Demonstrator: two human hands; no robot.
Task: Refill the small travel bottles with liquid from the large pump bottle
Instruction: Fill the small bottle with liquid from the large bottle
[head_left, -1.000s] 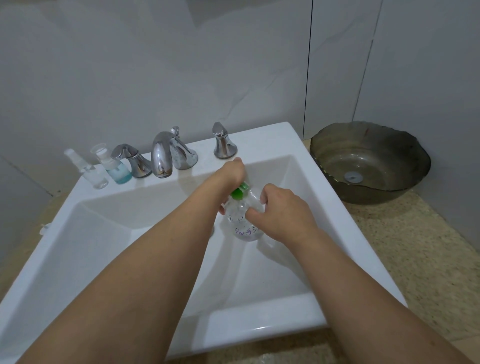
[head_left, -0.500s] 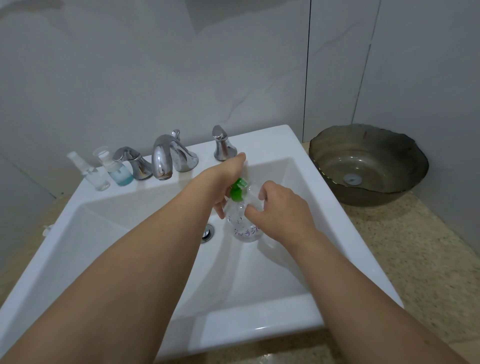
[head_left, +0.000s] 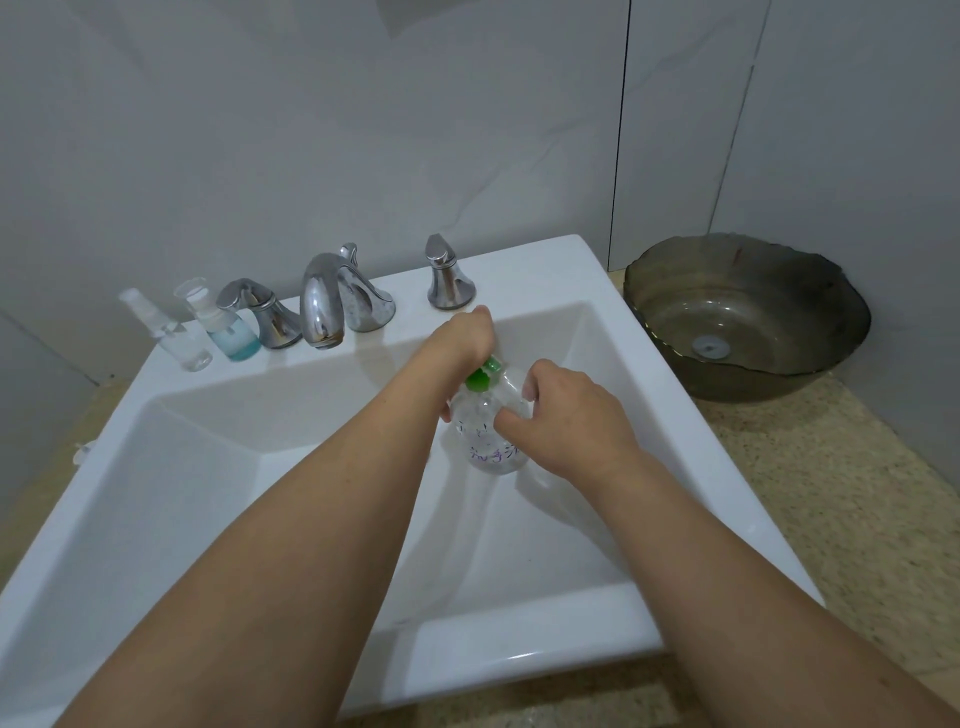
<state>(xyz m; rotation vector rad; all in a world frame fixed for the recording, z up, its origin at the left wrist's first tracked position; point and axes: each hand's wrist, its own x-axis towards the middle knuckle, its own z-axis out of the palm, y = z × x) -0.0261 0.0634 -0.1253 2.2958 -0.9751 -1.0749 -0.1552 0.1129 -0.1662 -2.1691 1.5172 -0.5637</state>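
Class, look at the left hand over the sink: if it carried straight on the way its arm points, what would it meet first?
Probably the right tap handle behind the left hand; depth is unclear.

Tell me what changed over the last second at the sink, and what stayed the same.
Very little changed. The left hand shifted slightly on the green pump top of the large pump bottle, which tipped a little more upright over the sink. The right hand kept gripping the bottle's body. Nothing was let go. The two small travel bottles by the faucet and the brown bowl stayed put.
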